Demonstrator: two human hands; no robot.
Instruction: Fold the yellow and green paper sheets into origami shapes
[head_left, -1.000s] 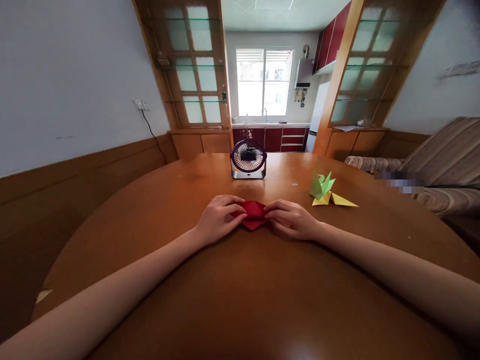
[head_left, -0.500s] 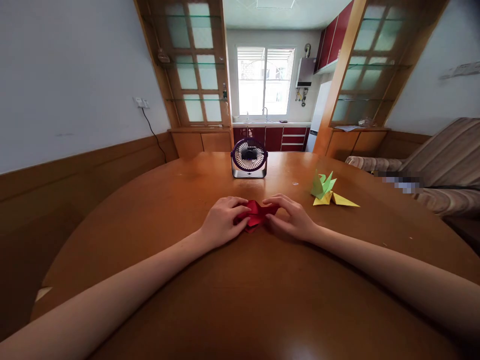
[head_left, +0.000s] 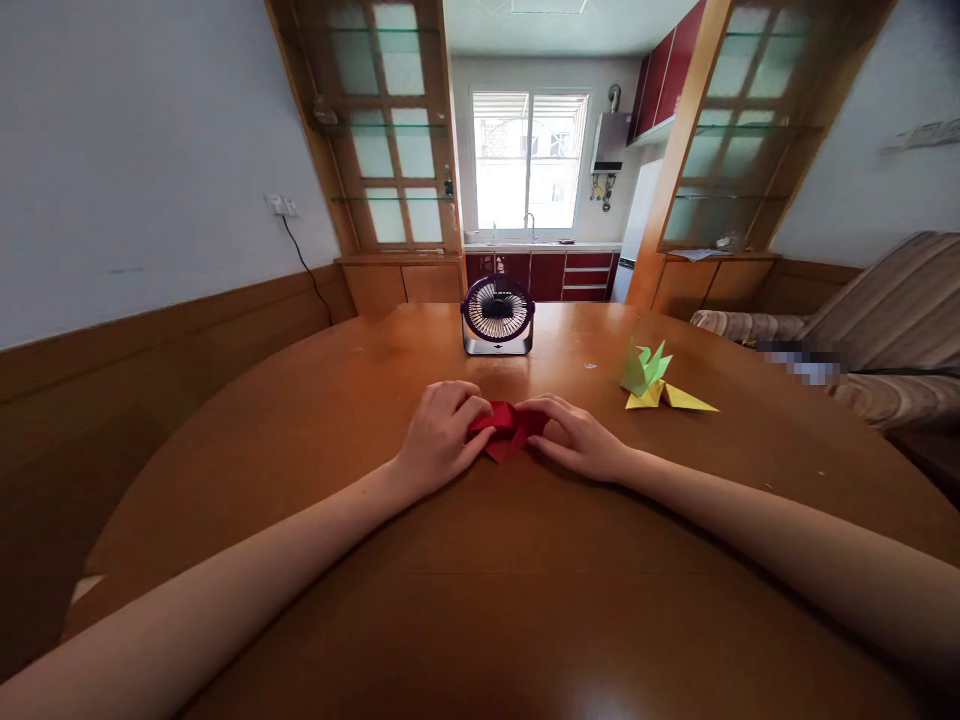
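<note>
The surface (head_left: 315,420) is wide and bare around the hands, its edges far away. A fan (head_left: 497,316) stands behind, and green and yellow paper figures (head_left: 656,382) lie to the right, well apart. The red paper (head_left: 508,428) lies in the middle, long axis left-right, pinched by left hand (head_left: 439,438) and right hand (head_left: 574,438).
</note>
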